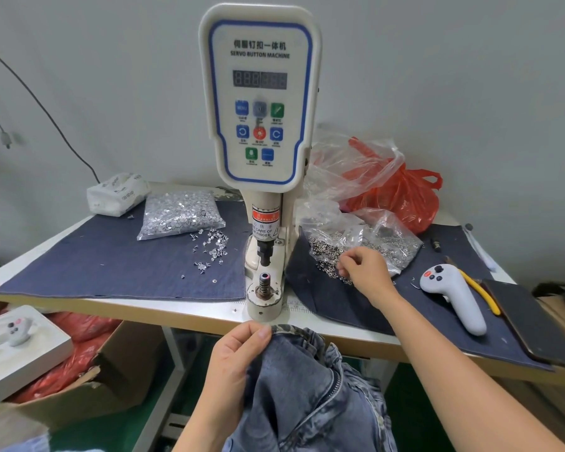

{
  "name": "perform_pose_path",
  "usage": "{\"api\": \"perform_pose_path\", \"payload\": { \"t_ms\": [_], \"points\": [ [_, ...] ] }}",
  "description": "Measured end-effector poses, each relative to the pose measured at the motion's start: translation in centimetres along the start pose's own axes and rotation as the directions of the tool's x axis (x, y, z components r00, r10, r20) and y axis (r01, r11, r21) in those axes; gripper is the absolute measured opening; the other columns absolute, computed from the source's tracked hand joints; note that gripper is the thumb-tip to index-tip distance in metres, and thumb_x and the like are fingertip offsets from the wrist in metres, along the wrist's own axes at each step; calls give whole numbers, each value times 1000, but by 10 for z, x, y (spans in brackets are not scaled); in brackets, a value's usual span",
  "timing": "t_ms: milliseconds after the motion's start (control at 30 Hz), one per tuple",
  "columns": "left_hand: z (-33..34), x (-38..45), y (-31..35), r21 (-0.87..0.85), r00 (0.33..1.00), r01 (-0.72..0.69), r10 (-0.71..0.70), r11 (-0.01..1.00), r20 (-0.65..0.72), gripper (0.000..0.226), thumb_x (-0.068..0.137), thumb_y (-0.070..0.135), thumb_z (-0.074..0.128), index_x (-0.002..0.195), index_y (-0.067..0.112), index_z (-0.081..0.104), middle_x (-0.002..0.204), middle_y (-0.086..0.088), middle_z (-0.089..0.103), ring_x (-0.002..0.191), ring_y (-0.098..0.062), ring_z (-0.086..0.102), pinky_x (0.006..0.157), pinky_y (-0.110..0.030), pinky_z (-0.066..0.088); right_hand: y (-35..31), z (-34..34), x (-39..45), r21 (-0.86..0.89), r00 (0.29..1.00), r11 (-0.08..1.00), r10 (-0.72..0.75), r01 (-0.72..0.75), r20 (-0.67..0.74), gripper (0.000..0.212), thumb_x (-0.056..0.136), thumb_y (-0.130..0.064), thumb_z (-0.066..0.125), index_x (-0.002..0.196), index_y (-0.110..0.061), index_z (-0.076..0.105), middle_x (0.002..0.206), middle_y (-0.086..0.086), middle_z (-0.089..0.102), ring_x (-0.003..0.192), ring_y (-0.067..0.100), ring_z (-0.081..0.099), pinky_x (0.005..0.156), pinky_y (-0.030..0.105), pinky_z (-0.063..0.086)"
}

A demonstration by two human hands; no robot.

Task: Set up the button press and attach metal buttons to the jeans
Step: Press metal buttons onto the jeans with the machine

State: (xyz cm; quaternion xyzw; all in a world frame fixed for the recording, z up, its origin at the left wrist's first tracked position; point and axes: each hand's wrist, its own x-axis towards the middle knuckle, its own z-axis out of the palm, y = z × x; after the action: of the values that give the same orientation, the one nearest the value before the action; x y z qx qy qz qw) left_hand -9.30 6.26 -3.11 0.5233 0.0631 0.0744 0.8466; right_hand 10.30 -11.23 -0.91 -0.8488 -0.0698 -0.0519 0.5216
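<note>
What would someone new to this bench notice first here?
Probably the tall servo button machine standing mid-table, its lower die bare. To its right, the right hand picks among loose metal buttons spilling from a clear bag, while the left hand pinches the jeans waistband below the table edge.

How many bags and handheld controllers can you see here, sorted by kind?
Clear bags of metal parts: 2, one left of the press, one right of it
Red bags on the table: 1
Grey controllers: 2, on the table and in a white tray
Total: 5
</note>
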Motion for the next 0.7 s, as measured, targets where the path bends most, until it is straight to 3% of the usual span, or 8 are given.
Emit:
{"api": "perform_pose_path", "payload": {
  "t_ms": [100,233,367,433,500,700],
  "points": [
    [-1,0,-1,-2,1000,4,-4,1000,-7,39,71,26,66,79,-11,59,81,-21,61,71,-25,57,61,-28,49,-13,1,-8,416,988,897,122,-150,92,18,90,2,57,75,-8,63,70,8,65,58,12,58,51,16,45],
    [0,0,-2,4,1000,10,-10,1000,-11,40,72,24,72,83,-12,58,88,-23,63,79,-29,56,69,-34,49,-36,7,-24,661,964,710,102,-243,246,13,85,8,59,82,-3,66,68,7,65,63,14,60,62,20,49],
    [0,-1,-3,-8,1000,12,-12,1000,-14,35,74,20,74,82,-11,60,84,-23,61,76,-29,55,67,-34,48,-53,18,-39,750,933,581,50,-317,356,14,87,8,54,86,-4,63,68,5,67,62,14,63,62,22,51],
    [1,-2,-2,-5,1000,4,-4,1000,-11,23,74,21,68,75,-2,66,78,-21,61,70,-26,56,62,-30,50,-59,24,-45,765,919,547,23,-341,393,15,88,8,53,86,-4,63,67,5,67,60,14,63,59,22,51],
    [2,-3,-1,-2,1000,-1,1,1000,0,17,75,19,73,70,5,67,74,-19,61,66,-23,56,59,-27,50,-63,31,-50,755,905,549,4,-358,426,17,87,9,53,84,-3,64,66,5,66,60,14,62,60,22,51],
    [1,-3,-1,0,1000,-1,1,1000,-12,24,73,19,76,77,-2,66,79,-23,62,70,-26,57,61,-29,51,-67,48,-58,701,887,583,76,-411,456,24,87,10,49,77,-3,66,62,5,66,59,12,60,60,22,50]
  ]
}}
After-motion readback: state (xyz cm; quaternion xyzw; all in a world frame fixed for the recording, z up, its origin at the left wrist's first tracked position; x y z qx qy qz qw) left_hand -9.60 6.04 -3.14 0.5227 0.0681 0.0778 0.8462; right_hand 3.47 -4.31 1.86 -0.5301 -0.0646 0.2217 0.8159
